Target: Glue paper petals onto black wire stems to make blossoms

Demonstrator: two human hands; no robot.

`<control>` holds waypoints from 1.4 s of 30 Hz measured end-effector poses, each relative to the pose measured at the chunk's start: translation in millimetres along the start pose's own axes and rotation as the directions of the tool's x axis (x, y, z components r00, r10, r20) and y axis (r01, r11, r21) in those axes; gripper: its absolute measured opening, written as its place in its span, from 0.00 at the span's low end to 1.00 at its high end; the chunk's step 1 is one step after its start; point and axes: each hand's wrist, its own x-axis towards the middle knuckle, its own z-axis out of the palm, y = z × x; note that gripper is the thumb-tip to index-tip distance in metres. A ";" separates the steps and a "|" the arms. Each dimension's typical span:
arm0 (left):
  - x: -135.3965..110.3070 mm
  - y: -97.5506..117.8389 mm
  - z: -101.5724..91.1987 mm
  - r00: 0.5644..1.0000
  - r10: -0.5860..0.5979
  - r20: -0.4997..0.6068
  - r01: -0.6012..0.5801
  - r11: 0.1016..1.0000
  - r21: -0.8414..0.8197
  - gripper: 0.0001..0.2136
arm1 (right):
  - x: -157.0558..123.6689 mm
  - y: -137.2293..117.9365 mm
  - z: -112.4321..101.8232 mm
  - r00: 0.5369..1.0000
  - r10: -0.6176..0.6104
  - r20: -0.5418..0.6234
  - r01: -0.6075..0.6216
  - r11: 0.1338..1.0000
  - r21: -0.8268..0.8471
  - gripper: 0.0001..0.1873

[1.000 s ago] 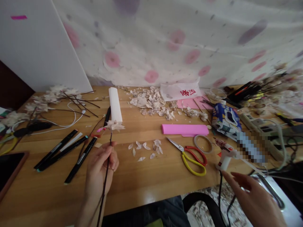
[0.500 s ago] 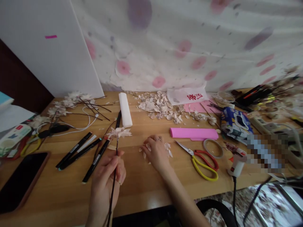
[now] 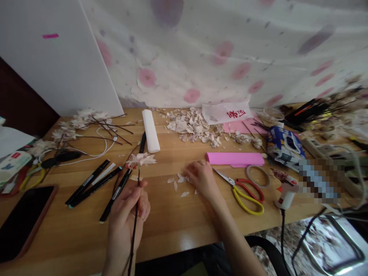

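My left hand [image 3: 130, 205] is closed round a dark thin stem [image 3: 134, 226], thumb and fingers pinching it just below the flower. At the top of that stem is a pale, pointed-petal flower [image 3: 141, 160], held upright above the table. My right hand [image 3: 202, 178] is low over the tabletop, fingers curled and bunched downward. Its fingertips are partly smeared, and whatever they hold is hidden. Several loose whitish petals [image 3: 184, 194] lie just left of and beneath it.
Scissors [image 3: 231, 181], a tape roll [image 3: 257, 177] and a glue gun [image 3: 289, 191] lie to the right. Pink paper [image 3: 235, 158] and a petal heap [image 3: 192, 124] are behind. Markers [image 3: 89, 182], a phone [image 3: 24, 220], finished flowers [image 3: 83, 119] and white rolled paper [image 3: 151, 132] occupy the left.
My right hand has moved right, uncovering several loose petals on the table. My left hand still holds the flower stem, slightly further left in view. The camera view has shifted a little.
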 end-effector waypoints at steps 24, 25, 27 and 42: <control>-3.1 -7.1 4.4 0.998 -0.020 0.055 0.017 0.998 0.064 0.08 | -73.2 13.9 -4.4 0.991 -0.078 -0.110 0.092 0.988 0.121 0.19; -2.7 -7.9 3.7 0.998 -0.019 0.062 0.015 0.998 0.064 0.08 | -81.6 12.3 -0.5 0.991 -0.090 -0.102 0.103 0.987 0.123 0.19; -2.0 -9.0 2.3 0.997 -0.018 0.078 0.013 0.998 0.061 0.07 | -96.7 10.6 0.2 0.988 -0.117 -0.098 0.130 0.982 0.134 0.17; -13.6 -13.0 10.5 0.996 -0.033 0.083 0.022 0.991 0.131 0.07 | -94.5 26.6 -2.3 0.985 -0.107 -0.138 0.139 0.958 0.250 0.17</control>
